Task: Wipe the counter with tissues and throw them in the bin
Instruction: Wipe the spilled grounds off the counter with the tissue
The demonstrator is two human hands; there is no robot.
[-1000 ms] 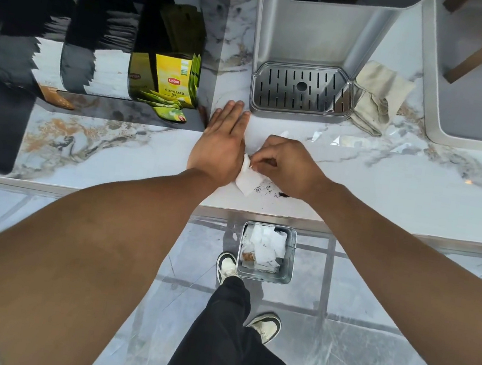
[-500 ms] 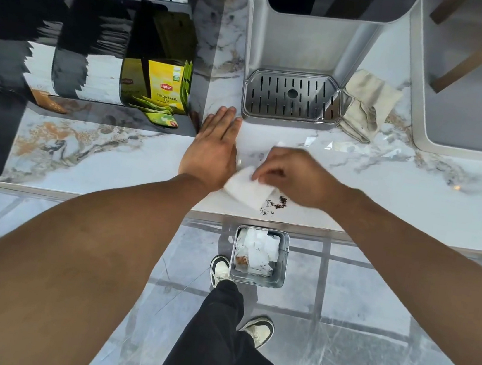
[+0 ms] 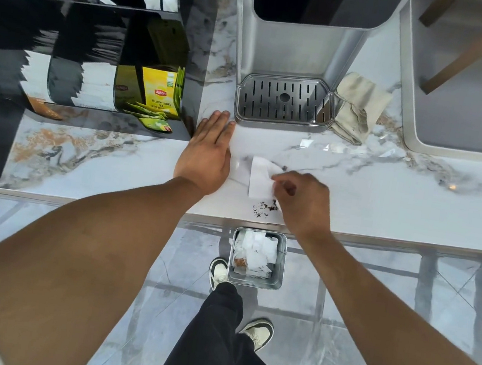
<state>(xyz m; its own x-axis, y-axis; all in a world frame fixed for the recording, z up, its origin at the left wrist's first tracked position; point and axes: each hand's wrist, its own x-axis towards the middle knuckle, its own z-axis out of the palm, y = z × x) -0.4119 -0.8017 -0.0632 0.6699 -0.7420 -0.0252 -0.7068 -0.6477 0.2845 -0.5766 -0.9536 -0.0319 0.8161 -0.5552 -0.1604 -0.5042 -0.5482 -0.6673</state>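
A: Marble counter (image 3: 384, 201), white with grey and rust veining, front edge running across the middle of the view. Pale tiled floor below it.

B: Left hand (image 3: 206, 156)?

A: Flat on the counter, palm down, fingers straight and together, pointing away from the body toward the dispenser's drip tray (image 3: 284, 102). Grips nothing. Forearm comes up from the lower left.

B: Right hand (image 3: 301, 202)?

A: Knuckles up, wrist bent, fingers curled in. Thumb and fingertips pinch the right edge of a white tissue (image 3: 260, 180). Forearm comes in from the lower right.

B: Where does the tissue lie?

A: On the counter between the two hands, close to the front edge, one corner raised toward the back. Whether it touches the left hand, I cannot tell.

B: Dirt?

A: Dark crumbs (image 3: 264, 208), scattered just in front of the tissue, beside the right hand.

B: Bin (image 3: 254, 282)?

A: Square metal, on the floor right below the counter edge, beneath the tissue. White tissues lie crumpled inside it. One shoe (image 3: 217, 272) touches its left side.

B: Else?

A: Beige cloth (image 3: 356, 108) bunched right of the drip tray. Yellow tea box (image 3: 159, 92) in the black organiser at left.
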